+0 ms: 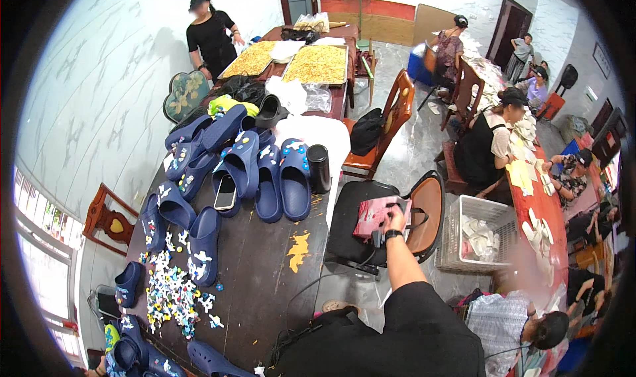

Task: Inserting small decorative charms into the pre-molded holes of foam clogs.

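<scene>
My right hand (pixel 396 220), with a black band at the wrist, reaches out over a black chair seat (pixel 346 208). Its fingers curl at the right edge of a pink patterned bag (pixel 372 216); what they hold, if anything, is too small to make out. A small black device (pixel 378 238) with a cable sits beside the wrist. My left hand is out of view. On the dark table to my left, navy clogs (pixel 242 161) lie around a heap of small colourful charms (pixel 173 291). A phone (pixel 226 193) rests in one clog.
A black bottle (pixel 318 169) stands at the table's right edge, before a wooden chair (pixel 394 115). Right of my arm is a white crate (pixel 476 234) on the floor. Trays of yellow pieces (pixel 318 64) lie at the back. Several people work along a red table (pixel 536 205).
</scene>
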A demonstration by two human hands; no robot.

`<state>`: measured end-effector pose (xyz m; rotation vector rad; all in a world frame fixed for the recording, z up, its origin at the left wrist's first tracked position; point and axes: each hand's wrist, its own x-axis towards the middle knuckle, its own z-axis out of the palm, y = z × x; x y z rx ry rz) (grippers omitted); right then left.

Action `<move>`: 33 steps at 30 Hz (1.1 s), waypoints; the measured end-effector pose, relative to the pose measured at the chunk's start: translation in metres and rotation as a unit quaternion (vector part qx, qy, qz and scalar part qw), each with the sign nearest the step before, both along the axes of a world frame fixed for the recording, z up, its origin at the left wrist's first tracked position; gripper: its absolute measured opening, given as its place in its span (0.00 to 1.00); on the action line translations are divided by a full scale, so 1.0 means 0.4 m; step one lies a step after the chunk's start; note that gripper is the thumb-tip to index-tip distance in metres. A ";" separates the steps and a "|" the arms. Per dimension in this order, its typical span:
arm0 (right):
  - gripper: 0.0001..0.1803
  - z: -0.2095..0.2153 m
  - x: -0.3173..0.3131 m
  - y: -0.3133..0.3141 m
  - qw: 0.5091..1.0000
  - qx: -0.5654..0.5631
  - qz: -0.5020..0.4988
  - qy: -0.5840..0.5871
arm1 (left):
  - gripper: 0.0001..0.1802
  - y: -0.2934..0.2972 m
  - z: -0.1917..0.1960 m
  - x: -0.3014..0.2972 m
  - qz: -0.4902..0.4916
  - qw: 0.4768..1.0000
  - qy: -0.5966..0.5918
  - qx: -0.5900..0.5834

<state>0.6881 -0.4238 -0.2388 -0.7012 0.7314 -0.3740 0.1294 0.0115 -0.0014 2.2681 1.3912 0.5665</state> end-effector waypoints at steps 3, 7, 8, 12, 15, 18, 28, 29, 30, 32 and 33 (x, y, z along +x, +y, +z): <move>0.14 -0.148 -0.097 -0.134 0.992 -0.045 -0.023 0.114 | 0.13 0.024 -0.010 0.038 -0.050 0.998 -0.024 -0.027; 0.12 -0.166 -0.192 -0.029 0.907 -0.176 0.156 0.349 | 0.13 0.018 0.008 0.021 -0.018 0.999 0.000 -0.029; 0.11 -0.164 -0.205 -0.015 0.921 -0.167 0.159 0.312 | 0.13 0.020 0.004 0.014 -0.026 0.999 -0.009 -0.025; 0.14 -0.125 -0.160 0.053 0.940 -0.076 0.219 0.252 | 0.12 0.032 -0.018 -0.019 -0.010 0.999 -0.020 -0.023; 0.13 -0.161 -0.107 -0.027 0.972 -0.046 0.150 0.173 | 0.12 0.054 -0.051 -0.006 -0.056 0.996 -0.056 -0.034; 0.11 -0.154 -0.075 0.022 0.962 -0.103 0.182 0.174 | 0.12 0.028 -0.022 -0.018 -0.032 0.998 -0.042 -0.019; 0.39 -0.146 -0.192 -0.052 0.959 -0.125 0.185 0.176 | 0.13 0.011 -0.048 -0.070 0.014 0.998 -0.036 -0.039; 0.43 -0.124 -0.200 -0.053 0.952 -0.131 0.190 0.204 | 0.12 0.011 -0.050 -0.076 0.015 0.999 -0.036 -0.024; 0.45 -0.106 -0.201 -0.044 0.946 -0.134 0.213 0.202 | 0.12 0.006 -0.047 -0.084 0.035 0.998 -0.039 -0.021; 0.48 -0.102 -0.177 -0.113 0.939 -0.094 0.274 0.185 | 0.12 0.007 -0.050 -0.084 0.007 0.998 -0.068 -0.011; 0.48 -0.104 -0.150 -0.188 0.942 -0.109 0.264 0.176 | 0.12 0.012 -0.065 -0.086 0.001 0.996 -0.082 -0.025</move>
